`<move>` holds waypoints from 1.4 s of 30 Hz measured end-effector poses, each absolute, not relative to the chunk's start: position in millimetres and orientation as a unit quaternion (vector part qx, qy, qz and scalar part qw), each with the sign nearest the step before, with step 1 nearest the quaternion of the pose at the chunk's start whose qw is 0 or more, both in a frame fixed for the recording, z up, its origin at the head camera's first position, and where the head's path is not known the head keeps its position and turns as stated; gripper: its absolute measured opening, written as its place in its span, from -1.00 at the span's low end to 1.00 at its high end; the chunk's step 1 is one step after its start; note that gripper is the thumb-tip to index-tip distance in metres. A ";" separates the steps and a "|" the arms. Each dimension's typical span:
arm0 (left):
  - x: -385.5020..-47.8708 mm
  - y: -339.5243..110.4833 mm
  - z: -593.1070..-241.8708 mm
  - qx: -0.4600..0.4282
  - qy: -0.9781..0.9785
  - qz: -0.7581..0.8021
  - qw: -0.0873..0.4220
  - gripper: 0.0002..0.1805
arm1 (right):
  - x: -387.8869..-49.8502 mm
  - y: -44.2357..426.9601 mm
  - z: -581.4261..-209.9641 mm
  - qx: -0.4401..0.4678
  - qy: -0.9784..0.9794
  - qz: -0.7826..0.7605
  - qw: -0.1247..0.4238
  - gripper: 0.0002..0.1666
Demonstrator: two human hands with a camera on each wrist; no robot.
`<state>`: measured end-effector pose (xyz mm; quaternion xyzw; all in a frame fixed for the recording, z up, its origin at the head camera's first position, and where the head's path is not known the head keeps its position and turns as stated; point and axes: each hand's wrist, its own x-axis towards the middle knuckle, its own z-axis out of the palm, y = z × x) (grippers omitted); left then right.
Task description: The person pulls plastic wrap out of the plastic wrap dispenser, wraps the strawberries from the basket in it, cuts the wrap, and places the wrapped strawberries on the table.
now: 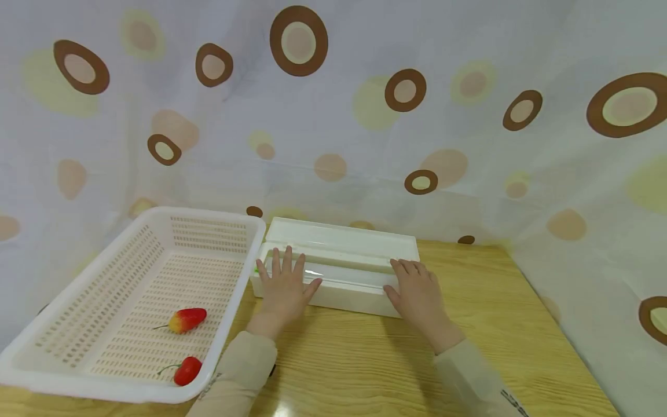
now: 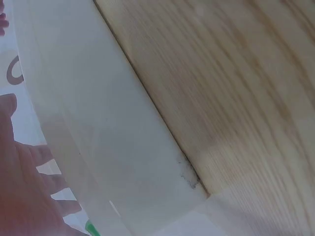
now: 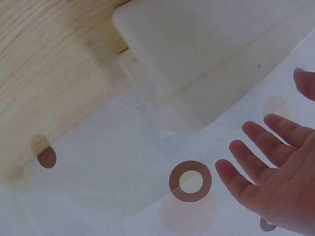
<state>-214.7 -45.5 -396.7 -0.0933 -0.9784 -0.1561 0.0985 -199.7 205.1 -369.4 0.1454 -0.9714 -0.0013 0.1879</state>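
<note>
A long white box (image 1: 344, 298) stands on the table with its hinged lid (image 1: 344, 234) tipped back. My left hand (image 1: 283, 292) is spread over the left part of the box, fingers straight and apart. Over the right end, my right hand (image 1: 419, 295) has its fingers lightly bent; in the right wrist view this hand (image 3: 275, 167) shows a bare palm with nothing in it. Whether either hand touches the box cannot be told. Part of a green thing (image 2: 92, 228) shows past the left fingertips in the left wrist view. The hands cover parts of the box's inside.
Left of the box is a white slotted plastic basket (image 1: 255, 255) holding a red-and-yellow pepper (image 1: 187, 319) and a red pepper (image 1: 187, 370). The basket's right rim is close to the box's left end. A patterned curtain (image 1: 344, 116) hangs behind the wooden table (image 1: 333, 359).
</note>
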 end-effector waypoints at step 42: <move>-229.6 -46.7 -390.1 -0.044 -0.963 -0.217 0.154 -0.87 | -231.3 223.7 -358.9 0.100 -0.983 0.095 0.118 -0.85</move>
